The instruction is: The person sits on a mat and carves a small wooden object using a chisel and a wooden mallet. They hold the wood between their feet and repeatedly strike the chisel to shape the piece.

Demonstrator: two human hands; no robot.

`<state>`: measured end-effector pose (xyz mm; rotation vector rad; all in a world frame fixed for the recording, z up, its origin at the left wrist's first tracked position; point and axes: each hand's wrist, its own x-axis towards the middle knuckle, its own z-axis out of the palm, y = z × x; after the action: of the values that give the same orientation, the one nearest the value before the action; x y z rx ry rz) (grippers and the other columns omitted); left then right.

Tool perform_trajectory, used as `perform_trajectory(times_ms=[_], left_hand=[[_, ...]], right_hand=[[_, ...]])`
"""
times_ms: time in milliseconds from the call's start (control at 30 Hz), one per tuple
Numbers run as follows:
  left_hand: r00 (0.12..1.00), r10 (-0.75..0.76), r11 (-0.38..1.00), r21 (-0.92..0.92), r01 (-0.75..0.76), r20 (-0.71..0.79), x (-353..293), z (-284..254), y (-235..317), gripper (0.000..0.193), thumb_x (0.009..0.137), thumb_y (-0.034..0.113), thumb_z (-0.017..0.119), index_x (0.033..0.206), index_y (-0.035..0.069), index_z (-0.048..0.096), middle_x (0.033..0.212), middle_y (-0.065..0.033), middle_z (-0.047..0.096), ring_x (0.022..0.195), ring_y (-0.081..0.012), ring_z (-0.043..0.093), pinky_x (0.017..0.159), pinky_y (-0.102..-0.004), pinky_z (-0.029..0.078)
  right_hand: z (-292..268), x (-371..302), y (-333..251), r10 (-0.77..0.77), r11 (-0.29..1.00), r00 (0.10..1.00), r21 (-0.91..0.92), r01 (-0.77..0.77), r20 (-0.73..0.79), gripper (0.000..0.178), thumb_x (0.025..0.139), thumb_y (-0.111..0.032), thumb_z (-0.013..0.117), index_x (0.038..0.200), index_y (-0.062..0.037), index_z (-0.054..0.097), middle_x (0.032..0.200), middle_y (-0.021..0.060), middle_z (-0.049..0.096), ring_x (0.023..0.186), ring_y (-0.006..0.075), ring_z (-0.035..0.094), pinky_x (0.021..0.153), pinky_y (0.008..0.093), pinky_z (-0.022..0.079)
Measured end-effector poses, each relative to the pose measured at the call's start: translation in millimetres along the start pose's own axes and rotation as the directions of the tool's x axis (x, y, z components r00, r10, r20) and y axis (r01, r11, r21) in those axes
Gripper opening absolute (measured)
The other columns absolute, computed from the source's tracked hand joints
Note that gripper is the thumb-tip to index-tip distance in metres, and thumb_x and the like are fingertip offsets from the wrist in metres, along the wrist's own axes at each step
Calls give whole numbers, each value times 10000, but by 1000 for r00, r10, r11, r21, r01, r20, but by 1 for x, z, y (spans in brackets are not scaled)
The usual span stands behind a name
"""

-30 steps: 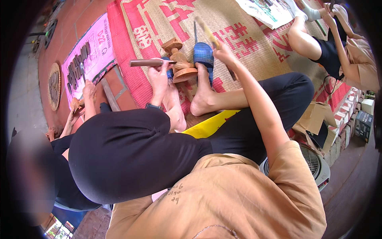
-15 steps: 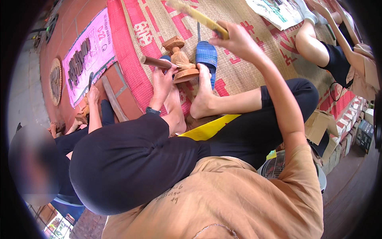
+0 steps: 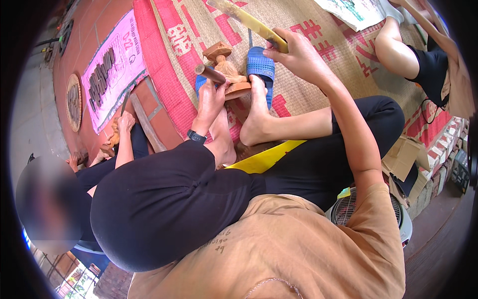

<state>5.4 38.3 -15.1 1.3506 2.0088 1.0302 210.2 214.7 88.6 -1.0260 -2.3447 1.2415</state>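
My left hand (image 3: 211, 99) is closed round a carving chisel (image 3: 211, 74), its brown round handle pointing up and left. The chisel's tip is hidden behind my fingers, beside a carved wooden figure (image 3: 227, 69). That figure, seated on a round base, is tilted away from me, and my bare right foot (image 3: 256, 117) presses against its base. Raised to the right, my right hand (image 3: 302, 56) grips a long, flat yellowish wooden mallet (image 3: 246, 21), apart from the chisel. A blue slipper (image 3: 261, 62) lies by my right toes; its partner shows partly behind my left hand.
A patterned red and straw mat (image 3: 298, 89) lies under the work. On the left, another person's hand (image 3: 126, 122) holds a tool near a wooden carving. Beyond are a pink sheet (image 3: 117, 65) with a row of tools and a round woven tray (image 3: 73, 102). Another person sits far right.
The chisel handle has swung to a steeper angle, its end now further right. My right hand stays raised with the mallet. The whole view has shifted slightly.
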Motion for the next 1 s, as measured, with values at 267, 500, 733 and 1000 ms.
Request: perform_trajectory(times_ms=[267, 500, 733, 1000], left_hand=[[987, 152, 983, 98, -157, 56, 6, 1, -5, 311, 866, 57, 676, 1131, 2, 523, 887, -228, 676, 833, -407, 668, 690, -445, 525], [970, 211, 948, 217, -233, 120, 14, 4, 11, 287, 859, 38, 686, 1100, -11, 539, 863, -206, 679, 785, -353, 681, 675, -411, 526], [983, 175, 967, 180, -182, 54, 12, 5, 14, 305, 850, 25, 693, 1105, -23, 532, 842, -205, 676, 747, -349, 679, 651, -406, 521], [990, 139, 981, 137, -135, -21, 3, 8, 5, 309, 851, 20, 686, 1107, -32, 522, 828, -211, 670, 739, -379, 669, 635, -426, 513]], right_hand=[[-5, -3, -12, -10, 998, 1000, -64, 9, -22, 314, 869, -227, 719, 1011, 14, 576, 789, 157, 620, 707, 247, 597, 667, 369, 459], [4, -5, 1, -314, 907, 938, -338, 250, -148, 218, 814, -87, 621, 1023, -64, 565, 838, 157, 661, 856, 344, 666, 705, 461, 494], [10, -3, 6, -314, 822, 946, -522, 227, -82, 134, 836, -75, 551, 967, -100, 570, 886, 82, 680, 897, 285, 675, 753, 419, 520], [16, -4, 15, -295, 872, 944, -445, 203, -148, 184, 805, -49, 565, 982, -97, 573, 831, 140, 670, 840, 333, 671, 689, 459, 506]])
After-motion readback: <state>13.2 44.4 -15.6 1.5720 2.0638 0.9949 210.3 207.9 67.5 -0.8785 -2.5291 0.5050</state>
